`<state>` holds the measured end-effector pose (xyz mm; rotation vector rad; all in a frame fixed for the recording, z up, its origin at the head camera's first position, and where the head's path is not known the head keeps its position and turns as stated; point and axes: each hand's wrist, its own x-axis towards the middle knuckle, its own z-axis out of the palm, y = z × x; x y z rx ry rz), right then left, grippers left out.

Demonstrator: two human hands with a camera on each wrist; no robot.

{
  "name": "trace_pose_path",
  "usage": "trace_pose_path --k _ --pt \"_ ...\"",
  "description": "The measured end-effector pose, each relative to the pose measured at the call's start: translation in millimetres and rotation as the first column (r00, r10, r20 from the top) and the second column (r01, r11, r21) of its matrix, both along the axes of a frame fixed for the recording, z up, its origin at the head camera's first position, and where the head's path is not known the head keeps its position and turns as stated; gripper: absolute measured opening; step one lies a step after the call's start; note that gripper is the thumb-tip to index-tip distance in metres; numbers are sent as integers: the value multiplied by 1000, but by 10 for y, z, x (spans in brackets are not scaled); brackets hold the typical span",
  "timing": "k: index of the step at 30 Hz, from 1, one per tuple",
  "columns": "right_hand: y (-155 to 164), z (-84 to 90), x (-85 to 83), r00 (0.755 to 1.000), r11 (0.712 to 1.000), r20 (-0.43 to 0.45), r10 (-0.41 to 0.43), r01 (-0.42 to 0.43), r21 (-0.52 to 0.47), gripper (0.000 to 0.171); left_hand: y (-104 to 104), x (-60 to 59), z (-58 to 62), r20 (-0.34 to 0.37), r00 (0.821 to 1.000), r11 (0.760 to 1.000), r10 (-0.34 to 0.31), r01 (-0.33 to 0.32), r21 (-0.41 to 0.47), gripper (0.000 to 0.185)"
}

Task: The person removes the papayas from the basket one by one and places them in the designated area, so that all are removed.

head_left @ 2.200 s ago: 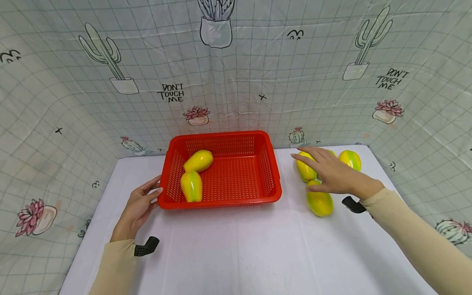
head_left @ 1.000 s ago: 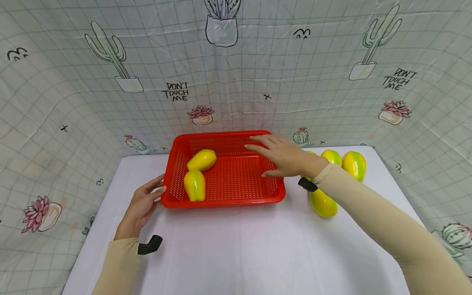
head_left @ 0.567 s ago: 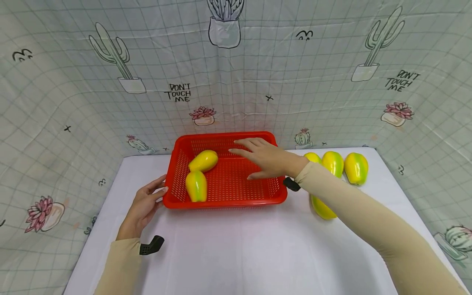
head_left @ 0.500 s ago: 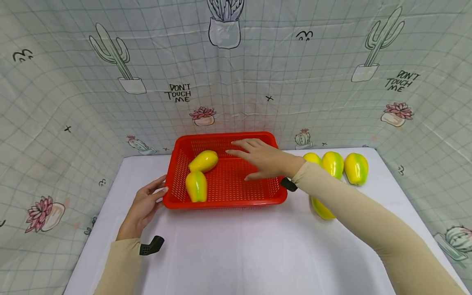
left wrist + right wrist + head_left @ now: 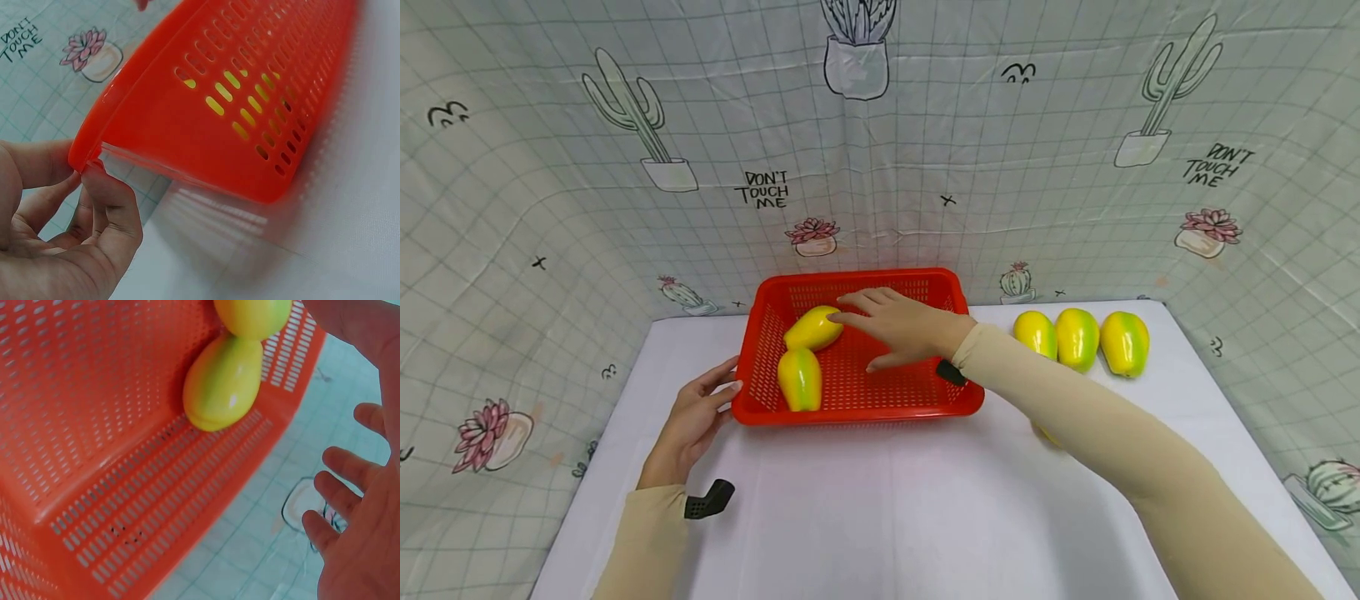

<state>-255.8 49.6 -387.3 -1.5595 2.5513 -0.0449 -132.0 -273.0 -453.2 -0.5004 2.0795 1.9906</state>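
A red plastic basket with slotted walls stands on the table. Two glossy yellow-green, papaya-like fruits, a rear one and a front one, lie in its left part. My left hand pinches the basket's front left rim between thumb and fingers, as the left wrist view shows. Over the basket's middle hovers my right hand, fingers spread and holding nothing, its fingertips overlapping the rear fruit in the head view. The right wrist view shows the right hand beside both fruits, above the rim.
On the white table, right of the basket, three similar fruits stand in a row, the middle one among them. Another fruit is mostly hidden under the right sleeve. A patterned cloth encloses the table's back and sides.
From above the fruits on the right, my right hand has moved left with nothing in it, over the basket toward the fruits inside. My left hand has stayed at the rim.
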Motion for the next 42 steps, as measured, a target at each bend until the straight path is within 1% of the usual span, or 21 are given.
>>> trace_pose_path --k 5,10,24,33,36,42 --pt "-144 -44 -12 1000 999 -1 21 -21 37 93 0 -4 5 -3 1000 1000 0 0 1 58" --pt "-255 -63 -23 1000 998 8 19 -20 59 92 5 -13 4 1 1000 1000 -1 1 5 58" --pt "-437 -177 -91 999 995 42 17 -21 95 91 10 -25 11 -2 1000 1000 -6 6 -3 58" --pt "-601 -242 -58 997 988 60 49 -57 145 92 -3 -31 12 0 1000 1000 -6 6 12 58" --pt "-656 -248 -46 997 984 49 58 -66 167 92 -8 -27 18 1 1000 1000 0 0 18 58" --pt "-745 -267 3 996 973 43 72 -80 216 92 -25 -15 12 -19 1000 999 -3 4 34 59"
